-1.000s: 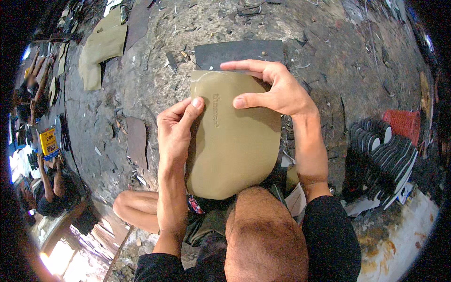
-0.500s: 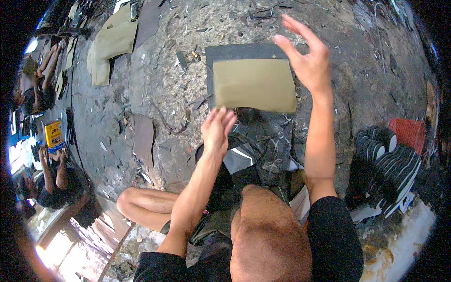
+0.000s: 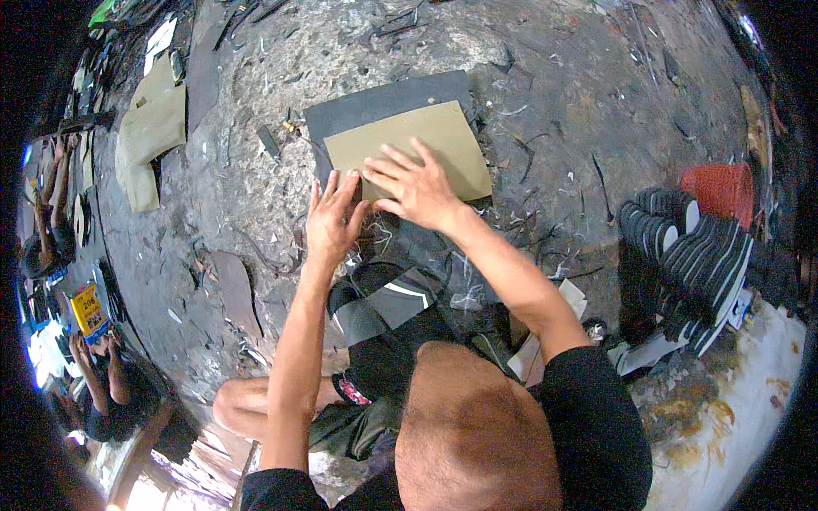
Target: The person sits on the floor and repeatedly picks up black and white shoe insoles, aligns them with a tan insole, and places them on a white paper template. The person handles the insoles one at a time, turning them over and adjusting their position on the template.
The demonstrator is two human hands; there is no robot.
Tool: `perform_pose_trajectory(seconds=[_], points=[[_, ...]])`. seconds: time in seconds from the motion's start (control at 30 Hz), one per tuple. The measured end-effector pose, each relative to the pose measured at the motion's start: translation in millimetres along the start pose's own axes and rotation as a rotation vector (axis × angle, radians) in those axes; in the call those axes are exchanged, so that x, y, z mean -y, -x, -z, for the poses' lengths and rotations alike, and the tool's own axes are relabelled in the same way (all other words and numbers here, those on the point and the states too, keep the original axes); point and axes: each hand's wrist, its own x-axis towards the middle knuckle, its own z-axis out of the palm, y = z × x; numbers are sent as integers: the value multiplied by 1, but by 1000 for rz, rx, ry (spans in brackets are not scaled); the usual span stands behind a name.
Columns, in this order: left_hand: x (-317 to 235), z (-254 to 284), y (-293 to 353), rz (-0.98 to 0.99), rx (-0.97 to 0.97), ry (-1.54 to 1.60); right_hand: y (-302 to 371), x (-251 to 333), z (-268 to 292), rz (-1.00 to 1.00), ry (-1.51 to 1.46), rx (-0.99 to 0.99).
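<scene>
A tan rectangular sheet point(image 3: 456, 140) lies over a larger dark grey sheet point(image 3: 388, 100) on the floor ahead of me. The dark sheet shows as a border along the far and left sides. My right hand point(image 3: 415, 183) rests flat on the tan sheet, fingers spread toward its middle. My left hand point(image 3: 332, 220) is at the near left corner, its fingertips touching the sheet's edge and the thumb apart. Neither hand grasps anything. Part of the tan sheet's near edge is hidden under my right hand.
Stacked black sole-shaped pieces point(image 3: 694, 260) and a red mesh basket point(image 3: 720, 194) stand at the right. Tan offcuts point(image 3: 153, 136) lie far left, with a brown curved scrap point(image 3: 234, 289) nearer. A person's hands point(image 3: 95, 345) hold a yellow-and-blue can point(image 3: 89, 313) at the left. Scraps litter the floor.
My right hand has come down from the air beside the sheets onto the tan sheet, moving left. My left hand stays near the near left corner. The view has shifted and tilted.
</scene>
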Motion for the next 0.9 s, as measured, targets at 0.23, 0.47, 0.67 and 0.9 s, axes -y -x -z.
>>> perform_pose_trajectory(seconds=[0.23,0.47,0.67,0.9], points=[[11,3,3,29,37,6,40,-59,47,-161,116,-35],[-3,-15,27,379,-261,170,91,-44,26,-668,-80,-423],[-41,13,30,837,-441,1279,87,-16,43,-800,-881,-724],[-70,73,54,591,-367,1624,93,28,128,-803,-1679,-831]])
